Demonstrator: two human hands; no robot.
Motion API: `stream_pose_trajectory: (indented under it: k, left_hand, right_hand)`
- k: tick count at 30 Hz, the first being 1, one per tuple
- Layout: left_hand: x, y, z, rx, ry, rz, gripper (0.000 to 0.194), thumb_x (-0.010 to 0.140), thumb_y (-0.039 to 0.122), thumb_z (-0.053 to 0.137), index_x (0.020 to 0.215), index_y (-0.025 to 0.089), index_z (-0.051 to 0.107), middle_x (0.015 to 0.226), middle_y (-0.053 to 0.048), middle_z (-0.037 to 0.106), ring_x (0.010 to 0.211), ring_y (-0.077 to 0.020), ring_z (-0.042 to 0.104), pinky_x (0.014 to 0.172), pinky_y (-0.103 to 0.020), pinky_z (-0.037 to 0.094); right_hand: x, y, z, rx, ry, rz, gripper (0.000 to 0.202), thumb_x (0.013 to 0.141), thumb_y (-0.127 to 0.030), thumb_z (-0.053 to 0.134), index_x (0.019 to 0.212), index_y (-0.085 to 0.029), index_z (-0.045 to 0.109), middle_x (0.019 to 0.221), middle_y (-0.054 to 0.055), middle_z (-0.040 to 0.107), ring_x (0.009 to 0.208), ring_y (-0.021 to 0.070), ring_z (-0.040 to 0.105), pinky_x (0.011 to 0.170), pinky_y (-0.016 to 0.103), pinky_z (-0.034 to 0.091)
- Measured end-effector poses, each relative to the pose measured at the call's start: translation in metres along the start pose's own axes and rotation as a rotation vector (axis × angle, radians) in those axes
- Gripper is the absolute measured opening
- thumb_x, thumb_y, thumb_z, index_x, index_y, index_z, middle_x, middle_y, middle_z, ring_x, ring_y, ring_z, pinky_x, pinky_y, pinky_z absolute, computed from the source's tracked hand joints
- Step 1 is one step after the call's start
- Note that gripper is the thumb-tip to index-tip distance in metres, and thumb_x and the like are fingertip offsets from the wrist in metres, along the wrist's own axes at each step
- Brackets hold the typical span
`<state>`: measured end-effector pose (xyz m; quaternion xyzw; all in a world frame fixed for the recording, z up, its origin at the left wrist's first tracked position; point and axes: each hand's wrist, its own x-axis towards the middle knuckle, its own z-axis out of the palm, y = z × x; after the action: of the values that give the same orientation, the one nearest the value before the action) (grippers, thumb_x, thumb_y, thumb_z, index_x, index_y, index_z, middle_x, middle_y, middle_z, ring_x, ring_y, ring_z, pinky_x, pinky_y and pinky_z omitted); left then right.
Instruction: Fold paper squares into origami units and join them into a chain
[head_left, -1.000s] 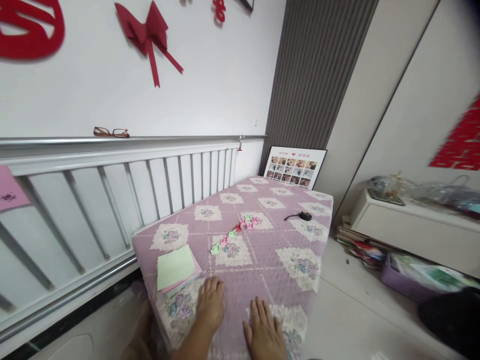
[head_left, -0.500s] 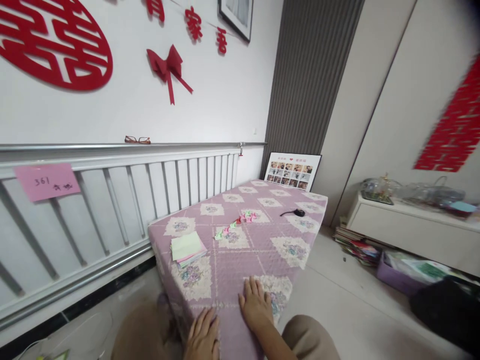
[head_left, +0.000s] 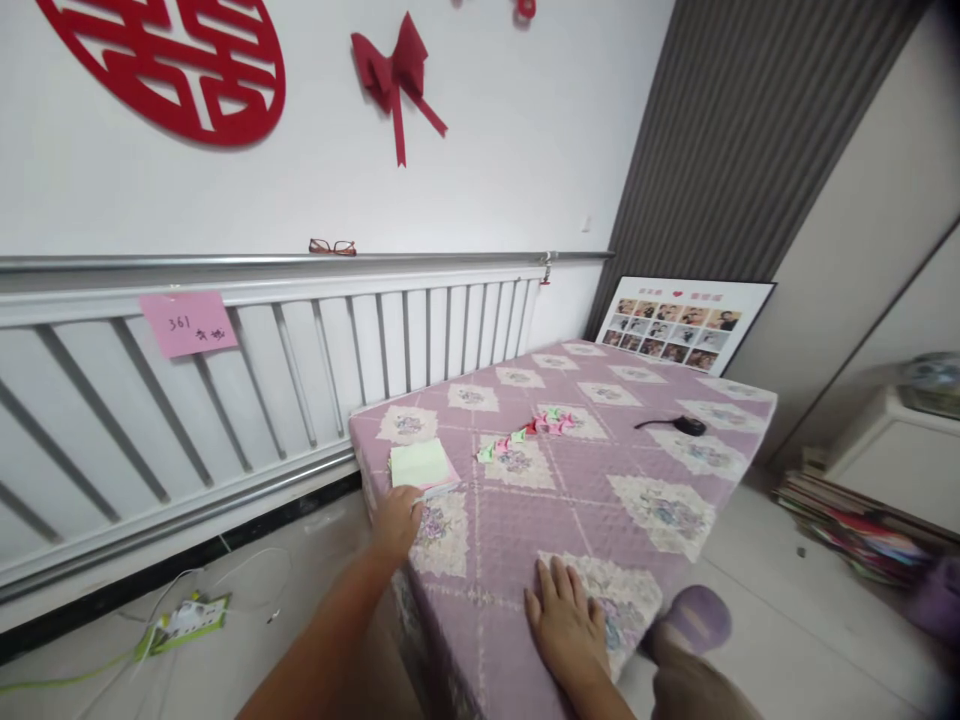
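Observation:
My left hand (head_left: pixel 397 522) is at the near edge of a stack of paper sheets (head_left: pixel 420 464), light green on top with pink below, on the left of the cloth-covered table (head_left: pixel 510 535). Its fingers curl at the stack's edge, and whether they grip a sheet is hidden. Flat on the cloth, fingers spread, lies my right hand (head_left: pixel 568 622), holding nothing. Beyond the hands, a row of small folded pink, green and red papers (head_left: pixel 531 428) runs across the middle of the table.
A black tape measure (head_left: pixel 688 426) sits at the table's right. White railings (head_left: pixel 315 370) line the left side, with a pink note (head_left: pixel 189 323) on them. A photo board (head_left: pixel 679 322) leans at the far end. A power strip (head_left: pixel 187 622) lies on the floor.
My left hand has moved from the near table edge forward and left to the paper stack. My right hand still lies on the cloth. The camera view has turned left.

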<state>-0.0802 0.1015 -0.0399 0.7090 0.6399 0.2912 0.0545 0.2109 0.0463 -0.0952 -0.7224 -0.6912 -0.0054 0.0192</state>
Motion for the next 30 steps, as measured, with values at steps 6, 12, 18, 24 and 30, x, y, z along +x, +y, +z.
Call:
stream_pose_trajectory:
  k: [6, 12, 18, 24, 30]
  left_hand:
    - [0.061, -0.027, 0.009, 0.109, -0.061, 0.010, 0.034, 0.081, 0.025, 0.061, 0.112, 0.012, 0.059, 0.128, -0.014, 0.053, 0.125, -0.0287, 0.040, 0.109, -0.041, 0.026]
    - [0.075, -0.046, 0.022, 0.155, -0.209, 0.017, 0.027, 0.081, 0.029, 0.062, 0.104, 0.016, 0.063, 0.112, -0.010, 0.063, 0.108, -0.0234, 0.055, 0.098, -0.035, 0.040]
    - [0.078, -0.049, 0.020, 0.173, -0.236, -0.018, 0.022, 0.087, 0.024, 0.051, 0.103, 0.016, 0.064, 0.107, -0.007, 0.067, 0.101, -0.0194, 0.060, 0.091, -0.030, 0.044]
    - [0.069, -0.016, -0.008, 0.253, -0.140, 0.003, 0.029, 0.093, 0.019, 0.037, 0.104, 0.016, 0.064, 0.112, -0.010, 0.064, 0.107, -0.0228, 0.055, 0.097, -0.039, 0.038]
    - [-0.009, 0.053, 0.012, 0.248, -0.262, 0.287, 0.020, 0.091, 0.020, 0.047, 0.101, 0.021, 0.064, 0.108, -0.005, 0.064, 0.101, -0.0214, 0.054, 0.093, -0.038, 0.041]
  right_hand:
    - [0.003, 0.005, 0.006, -0.004, -0.022, -0.025, 0.061, 0.087, -0.050, 0.029, 0.143, -0.026, 0.038, 0.153, 0.004, 0.027, 0.141, 0.0297, 0.020, 0.107, 0.055, 0.020]
    - [0.004, 0.005, 0.007, 0.023, 0.015, -0.037, 0.059, 0.087, -0.047, 0.033, 0.141, -0.026, 0.041, 0.152, 0.004, 0.031, 0.140, 0.0293, 0.022, 0.106, 0.054, 0.021]
    - [0.002, 0.004, 0.006, 0.043, 0.077, -0.050, 0.054, 0.088, -0.043, 0.034, 0.138, -0.024, 0.046, 0.149, 0.005, 0.037, 0.138, 0.0297, 0.026, 0.105, 0.054, 0.023]
    - [0.002, 0.012, 0.018, 0.163, 0.229, -0.122, 0.052, 0.088, -0.042, 0.038, 0.135, -0.021, 0.048, 0.142, 0.009, 0.046, 0.133, 0.0318, 0.036, 0.101, 0.057, 0.029]
    - [-0.004, 0.024, 0.020, 0.423, 0.388, -0.213, 0.063, 0.087, -0.041, 0.048, 0.142, -0.015, 0.031, 0.127, 0.015, 0.057, 0.116, 0.0273, 0.054, 0.093, 0.046, 0.043]
